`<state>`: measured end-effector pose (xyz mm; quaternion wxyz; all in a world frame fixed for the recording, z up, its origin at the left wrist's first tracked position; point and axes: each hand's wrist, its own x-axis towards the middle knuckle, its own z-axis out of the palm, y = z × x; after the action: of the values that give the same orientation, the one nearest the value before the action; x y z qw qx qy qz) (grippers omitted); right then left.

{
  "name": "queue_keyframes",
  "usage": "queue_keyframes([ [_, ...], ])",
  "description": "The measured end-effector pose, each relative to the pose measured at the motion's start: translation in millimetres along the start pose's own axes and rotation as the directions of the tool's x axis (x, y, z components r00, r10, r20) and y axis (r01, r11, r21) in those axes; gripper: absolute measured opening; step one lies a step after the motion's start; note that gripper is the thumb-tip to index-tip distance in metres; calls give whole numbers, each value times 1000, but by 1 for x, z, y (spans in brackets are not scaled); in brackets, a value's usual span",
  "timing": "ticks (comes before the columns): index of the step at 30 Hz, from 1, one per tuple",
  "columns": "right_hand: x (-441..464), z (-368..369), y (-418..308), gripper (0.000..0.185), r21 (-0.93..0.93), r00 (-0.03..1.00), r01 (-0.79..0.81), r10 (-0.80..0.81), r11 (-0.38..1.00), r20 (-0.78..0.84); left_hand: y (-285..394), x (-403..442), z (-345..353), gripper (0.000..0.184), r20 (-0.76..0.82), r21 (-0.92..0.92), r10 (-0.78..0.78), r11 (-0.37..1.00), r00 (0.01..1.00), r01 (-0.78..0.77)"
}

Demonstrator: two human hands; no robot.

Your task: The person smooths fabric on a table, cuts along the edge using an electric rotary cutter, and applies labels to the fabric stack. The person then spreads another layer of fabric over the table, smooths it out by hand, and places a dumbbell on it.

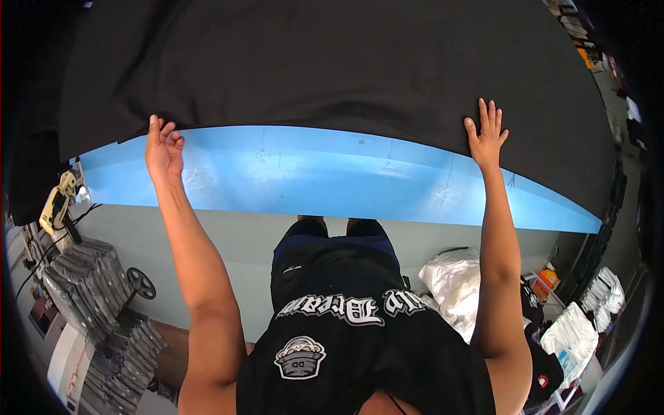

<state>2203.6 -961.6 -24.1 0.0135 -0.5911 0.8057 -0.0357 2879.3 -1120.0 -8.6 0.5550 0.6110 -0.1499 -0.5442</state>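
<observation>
Black fabric point(332, 62) is spread over the blue table top point(332, 169), and its near edge leaves a strip of blue bare. My left hand point(166, 146) is at that edge on the left side, palm turned up, with its fingers loosely curled and apart. I see no cloth between them. Small folds in the fabric lie just beyond those fingertips. On the right, my right hand point(487, 135) lies flat on the fabric, fingers stretched out, its wrist crossing the cloth edge. Faint pen marks and writing show on the blue surface.
A cream-coloured machine point(59, 200) with cables is fixed at the table's left corner. Bundles of grey wrapped pieces point(93, 283) and a black handwheel point(140, 283) stand below it. White bags point(453, 283) and a rack with white packs point(570, 339) are at lower right.
</observation>
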Motion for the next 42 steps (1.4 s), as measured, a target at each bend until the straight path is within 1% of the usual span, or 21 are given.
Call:
queue_keyframes([
  [2,0,-6,-2,69,7,1000,0,0,1000,12,0,19,-6,47,-74,116,23,993,997,-15],
  [3,0,-7,-2,66,-18,1000,-2,2,1000,9,-1,21,-2,44,-142,206,96,976,985,-66],
  [6,2,-16,1,65,-3,997,72,-72,997,-12,-11,9,10,40,-235,328,231,933,944,-146],
  [8,2,-11,4,65,36,994,103,-101,994,-48,-16,0,8,37,-137,412,254,894,957,-178],
  [10,-1,5,10,66,-37,997,38,-41,999,-66,-14,-23,25,34,-156,388,148,918,977,-77],
  [12,-1,4,5,66,-45,999,7,-9,999,-46,-18,-32,33,33,-137,397,139,915,981,-74],
  [13,-1,4,4,66,-39,999,10,-12,999,-51,-16,-37,35,40,-130,404,100,914,986,-40],
  [16,-1,5,6,66,-6,998,24,-24,1000,-60,-6,-38,41,37,-130,213,-88,970,988,115],
  [18,-1,7,9,64,-16,995,45,-47,999,-86,-17,-26,36,24,-10,27,-122,992,993,122],
  [19,-1,7,9,65,-27,996,41,-43,999,-79,-18,-21,31,30,47,44,-73,997,996,71],
  [20,-1,6,9,65,-36,997,37,-39,999,-69,-13,-22,33,27,70,74,10,997,997,-15],
  [21,-2,-1,4,65,-34,999,8,-9,999,-33,-4,-31,34,22,145,-28,38,999,989,-34],
  [22,-1,-6,-2,65,-29,1000,-23,23,999,0,6,-32,35,19,148,-88,93,993,985,-81],
  [23,-1,-7,0,66,-75,1000,-22,23,997,6,13,-27,26,18,162,-52,157,987,974,-151],
  [24,-1,-5,9,67,-62,1000,-28,27,998,-13,20,-27,23,21,189,-19,165,986,968,-164],
  [26,-3,4,19,68,-16,999,-28,27,999,-45,7,-18,21,26,38,237,193,952,981,-196],
  [28,-1,4,20,69,-21,999,-33,32,999,-40,-21,-9,15,32,39,380,166,910,985,-168],
  [29,0,4,20,69,-19,999,-37,36,999,-37,-29,-3,10,35,47,430,198,881,979,-199],
  [37,-1,-3,6,70,15,996,-84,84,996,-5,-36,-3,7,41,107,545,322,772,941,-326],
  [40,-5,-10,-32,71,34,996,-71,73,997,-51,-35,-3,5,44,118,590,356,726,927,-354],
  [42,-8,1,-51,73,15,998,7,-6,1000,-60,-36,-1,2,44,115,616,354,707,928,-347],
])
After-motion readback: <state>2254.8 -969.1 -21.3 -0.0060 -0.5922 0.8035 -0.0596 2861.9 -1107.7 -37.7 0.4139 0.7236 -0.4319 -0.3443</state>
